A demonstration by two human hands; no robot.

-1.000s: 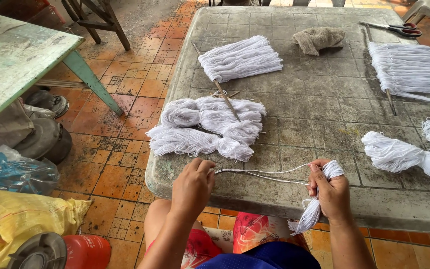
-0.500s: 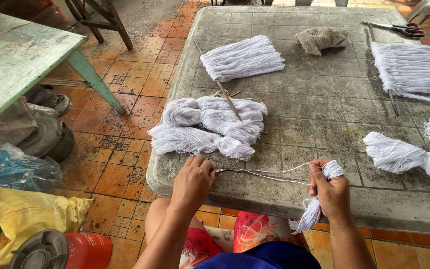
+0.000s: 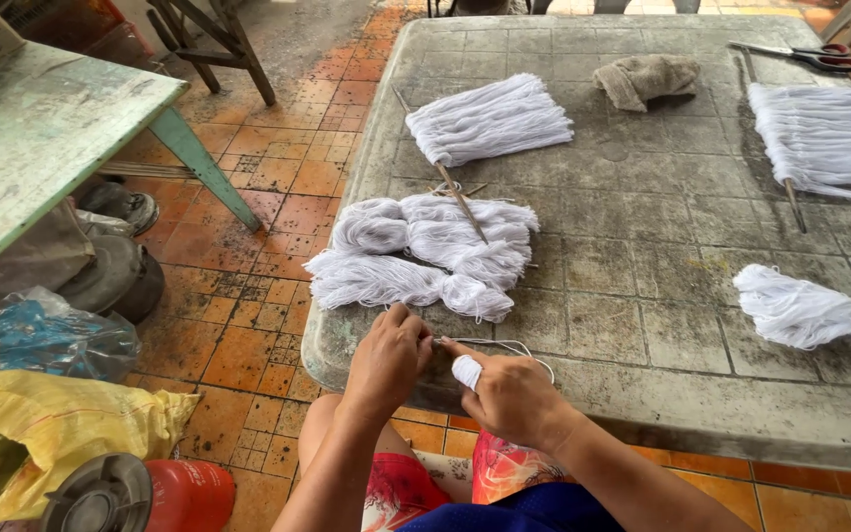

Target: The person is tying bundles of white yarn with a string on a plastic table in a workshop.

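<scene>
White yarn bundles [image 3: 425,251] lie on a grey table [image 3: 642,246] above orange floor tiles [image 3: 278,187].

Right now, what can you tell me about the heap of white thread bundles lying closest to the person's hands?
The heap of white thread bundles looks like soft cotton yarn, several looped skeins piled loosely, some pinched at the middle. A thin wooden stick lies slanted across its top. It rests on the weathered grey stone table near the front edge, just beyond the left hand and right hand, which do not touch it.
</scene>
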